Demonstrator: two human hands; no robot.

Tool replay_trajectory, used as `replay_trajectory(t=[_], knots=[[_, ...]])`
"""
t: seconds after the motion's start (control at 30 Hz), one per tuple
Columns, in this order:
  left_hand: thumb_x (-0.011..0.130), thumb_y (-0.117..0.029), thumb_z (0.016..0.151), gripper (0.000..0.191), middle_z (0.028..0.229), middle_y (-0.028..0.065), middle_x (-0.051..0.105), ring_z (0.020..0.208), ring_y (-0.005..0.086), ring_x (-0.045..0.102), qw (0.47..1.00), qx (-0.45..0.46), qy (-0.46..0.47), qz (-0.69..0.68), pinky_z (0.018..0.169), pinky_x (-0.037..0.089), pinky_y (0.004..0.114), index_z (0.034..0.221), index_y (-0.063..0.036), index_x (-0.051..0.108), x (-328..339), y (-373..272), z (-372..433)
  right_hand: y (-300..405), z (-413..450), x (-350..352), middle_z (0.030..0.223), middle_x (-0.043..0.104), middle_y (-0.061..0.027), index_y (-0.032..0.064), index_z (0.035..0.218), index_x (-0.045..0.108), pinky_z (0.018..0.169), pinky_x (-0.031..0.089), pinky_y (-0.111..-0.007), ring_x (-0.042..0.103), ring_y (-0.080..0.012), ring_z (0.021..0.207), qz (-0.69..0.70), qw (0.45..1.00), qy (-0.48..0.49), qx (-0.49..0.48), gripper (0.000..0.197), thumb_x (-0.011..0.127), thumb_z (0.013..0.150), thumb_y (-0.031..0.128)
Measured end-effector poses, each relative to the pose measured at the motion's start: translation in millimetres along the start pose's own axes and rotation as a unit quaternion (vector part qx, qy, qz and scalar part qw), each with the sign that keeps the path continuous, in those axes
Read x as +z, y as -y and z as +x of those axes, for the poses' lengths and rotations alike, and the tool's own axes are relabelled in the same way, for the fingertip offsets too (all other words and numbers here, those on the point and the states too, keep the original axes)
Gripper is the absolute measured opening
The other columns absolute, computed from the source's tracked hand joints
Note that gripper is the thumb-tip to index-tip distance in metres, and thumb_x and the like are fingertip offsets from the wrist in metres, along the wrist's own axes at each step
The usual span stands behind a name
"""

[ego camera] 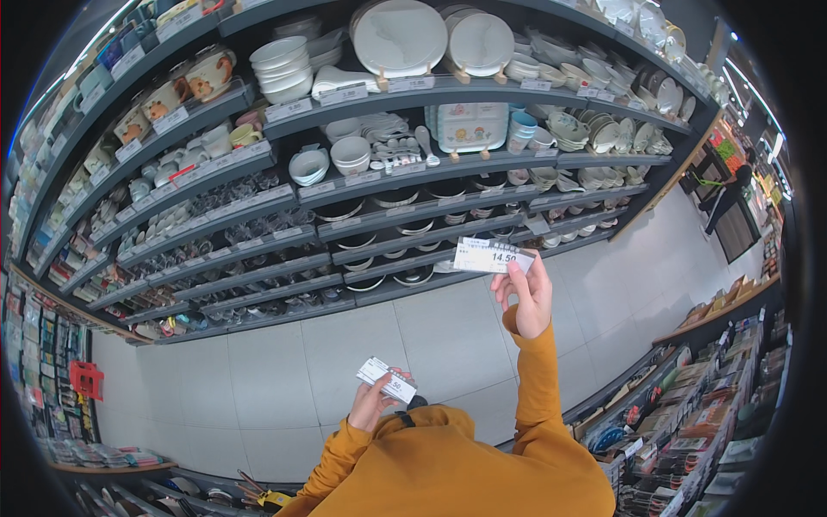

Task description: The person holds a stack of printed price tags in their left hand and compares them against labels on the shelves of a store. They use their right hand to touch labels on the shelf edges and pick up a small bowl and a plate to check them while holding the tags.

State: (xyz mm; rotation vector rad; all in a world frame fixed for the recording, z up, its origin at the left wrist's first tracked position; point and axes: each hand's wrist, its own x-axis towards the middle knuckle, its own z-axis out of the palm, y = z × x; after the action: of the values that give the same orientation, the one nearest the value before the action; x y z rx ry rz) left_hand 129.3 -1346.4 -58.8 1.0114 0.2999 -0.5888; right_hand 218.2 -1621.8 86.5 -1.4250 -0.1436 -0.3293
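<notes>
My right hand (pixel 531 296) is raised toward the shelves, pinching one printed price tag (pixel 481 256) between thumb and fingers. Low in front of my body, my left hand (pixel 369 402) grips a small stack of similar price tags (pixel 375 373), fanned slightly at one end. Ahead of me, the grey shelf unit (pixel 362 187) carries tableware and has label strips along its edges. Behind the raised tag are lower shelves with dark bowls (pixel 413 276). Both tags bear print and numbers.
Large white plates (pixel 400 39) stand on a top shelf, with stacked white bowls (pixel 282 68) beside them. Mugs (pixel 210 72) and glassware fill the left shelves. A red basket (pixel 86 380) is at far left. Packaged goods (pixel 698 420) hang behind me at right. A person (pixel 736 187) stands down the aisle.
</notes>
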Motion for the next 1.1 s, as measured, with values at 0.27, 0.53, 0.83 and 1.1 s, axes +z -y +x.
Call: replay_trajectory(t=[0.27,0.53,0.83,1.1], knots=[[0.048,-0.020,0.097,0.028,0.114,0.0121,0.063,0.102,0.0187,0.064,0.998,-0.031,0.047,0.005,0.069,0.053,0.025,0.116,-0.0019,0.054,48.1,11.7,33.9,-12.6,6.4,-50.3,0.084,0.063,-0.0086,-0.0020,0.109,0.051,0.059,0.049,-0.023,0.061,-0.0124,0.075,-0.040,0.999,0.021,0.017,0.027,0.041,0.101,0.022],[0.048,-0.020,0.097,0.028,0.116,0.0109,0.062,0.101,0.0178,0.064,0.996,-0.059,0.069,0.013,0.068,0.050,0.024,0.118,-0.0030,0.053,65.0,8.0,83.1,-39.0,44.2,-74.2,0.097,0.062,-0.0079,-0.0049,0.102,0.061,0.070,0.050,-0.025,0.059,-0.0110,0.084,-0.099,0.995,0.000,0.021,0.016,0.060,0.091,0.006],[0.047,-0.022,0.097,0.030,0.115,0.0097,0.063,0.100,0.0165,0.063,0.994,-0.030,0.100,0.011,0.066,0.049,0.024,0.119,-0.0032,0.053,84.2,-41.3,186.6,-30.8,185.9,-76.1,0.084,0.066,-0.0092,-0.0034,0.102,0.062,0.076,0.050,-0.028,0.063,-0.0118,0.080,-0.251,0.963,0.030,-0.099,0.020,0.065,0.087,0.010],[0.044,-0.024,0.099,0.032,0.117,0.0082,0.063,0.098,0.0140,0.063,0.991,0.016,0.130,0.040,0.066,0.050,0.023,0.123,-0.0048,0.053,121.4,-100.4,269.4,-22.8,412.1,-117.5,0.091,0.068,-0.0098,-0.0043,0.101,0.065,0.078,0.049,-0.026,0.064,-0.0139,0.085,-0.353,0.890,0.034,-0.286,0.019,0.064,0.088,0.009]])
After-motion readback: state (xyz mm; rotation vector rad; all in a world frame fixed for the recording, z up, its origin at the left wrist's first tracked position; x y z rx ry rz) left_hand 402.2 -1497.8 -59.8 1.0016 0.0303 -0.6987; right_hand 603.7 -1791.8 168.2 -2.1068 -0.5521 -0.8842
